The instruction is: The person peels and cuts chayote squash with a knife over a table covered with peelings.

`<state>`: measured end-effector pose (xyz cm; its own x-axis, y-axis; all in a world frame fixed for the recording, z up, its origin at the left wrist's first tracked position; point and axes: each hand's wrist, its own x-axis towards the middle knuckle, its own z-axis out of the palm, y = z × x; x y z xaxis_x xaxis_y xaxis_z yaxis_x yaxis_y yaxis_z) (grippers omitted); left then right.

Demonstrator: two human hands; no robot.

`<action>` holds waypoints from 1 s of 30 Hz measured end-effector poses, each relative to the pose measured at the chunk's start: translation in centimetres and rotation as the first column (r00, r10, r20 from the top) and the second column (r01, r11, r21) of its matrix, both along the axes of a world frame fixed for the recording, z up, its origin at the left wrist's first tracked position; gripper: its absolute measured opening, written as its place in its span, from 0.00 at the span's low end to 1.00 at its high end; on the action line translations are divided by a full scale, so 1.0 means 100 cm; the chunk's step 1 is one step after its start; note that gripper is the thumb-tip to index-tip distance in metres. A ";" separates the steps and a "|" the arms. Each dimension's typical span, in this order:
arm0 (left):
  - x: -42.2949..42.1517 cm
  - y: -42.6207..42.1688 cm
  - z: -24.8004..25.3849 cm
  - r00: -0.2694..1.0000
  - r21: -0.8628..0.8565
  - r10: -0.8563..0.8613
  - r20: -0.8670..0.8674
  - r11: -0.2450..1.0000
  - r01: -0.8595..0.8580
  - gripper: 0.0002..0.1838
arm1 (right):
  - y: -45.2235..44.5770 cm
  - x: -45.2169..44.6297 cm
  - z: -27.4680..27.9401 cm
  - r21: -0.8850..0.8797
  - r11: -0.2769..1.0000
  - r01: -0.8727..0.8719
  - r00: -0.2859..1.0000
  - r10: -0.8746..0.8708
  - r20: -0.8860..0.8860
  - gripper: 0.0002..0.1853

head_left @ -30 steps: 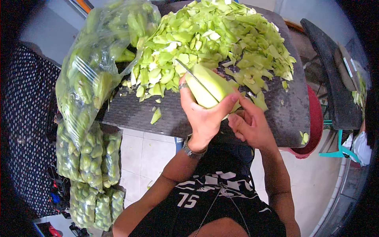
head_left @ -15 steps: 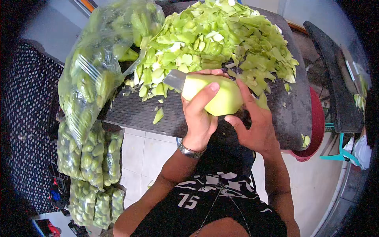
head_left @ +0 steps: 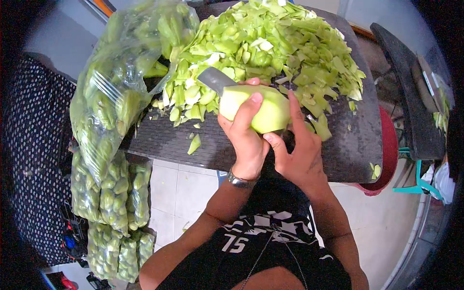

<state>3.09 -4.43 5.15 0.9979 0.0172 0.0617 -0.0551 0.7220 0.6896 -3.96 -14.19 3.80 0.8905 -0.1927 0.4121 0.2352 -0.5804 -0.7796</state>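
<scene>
A pale-green peeled vegetable, by its look a chayote [head_left: 265,111], lies between both hands above the near edge of the table. My left hand [head_left: 244,130] is closed around its left end, thumb pressed on top and fingertips showing behind. From behind the chayote the grey blade of a knife [head_left: 216,80] sticks out to the upper left. My right hand [head_left: 302,150] is at the right end, index finger along the side and thumb underneath. Something dark, apparently the knife's handle, shows in its grip; most of it is hidden.
Behind the hands, a large heap of green peelings [head_left: 261,48] covers the dark table [head_left: 309,159]. A big plastic bag of green vegetables [head_left: 106,92] hangs over its left side. Packed bags [head_left: 113,193] stand on the floor. Right are a red tub [head_left: 390,145] and a stool [head_left: 418,179].
Both hands have shifted slightly left and up with the chayote. The knife blade shows a bit more, higher and turned more to the upper left.
</scene>
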 end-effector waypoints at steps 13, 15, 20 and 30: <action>0.018 0.063 -0.013 0.609 -0.061 -0.781 0.139 0.607 0.793 0.68 | -0.049 -0.005 0.028 -0.286 0.914 -0.288 0.958 0.271 -0.099 0.45; 0.018 0.060 -0.015 0.610 -0.089 -0.782 0.128 0.603 0.792 0.67 | -0.052 -0.004 0.031 -0.321 0.898 -0.301 0.954 0.286 -0.096 0.44; 0.000 0.046 -0.006 0.750 -0.151 -0.660 0.038 0.739 0.657 0.63 | -0.053 -0.005 0.039 -0.304 0.907 -0.291 0.957 0.276 -0.092 0.45; -0.012 0.039 -0.017 0.779 -0.282 -0.605 0.166 0.728 0.625 0.59 | -0.064 0.002 0.041 -0.271 0.869 -0.413 0.910 0.381 -0.164 0.48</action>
<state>1.87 -0.53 3.44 0.7910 -0.5713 0.2188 0.4430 0.7816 0.4392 -3.77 -20.61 7.86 0.9060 0.3013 0.2973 0.4232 -0.6600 -0.6208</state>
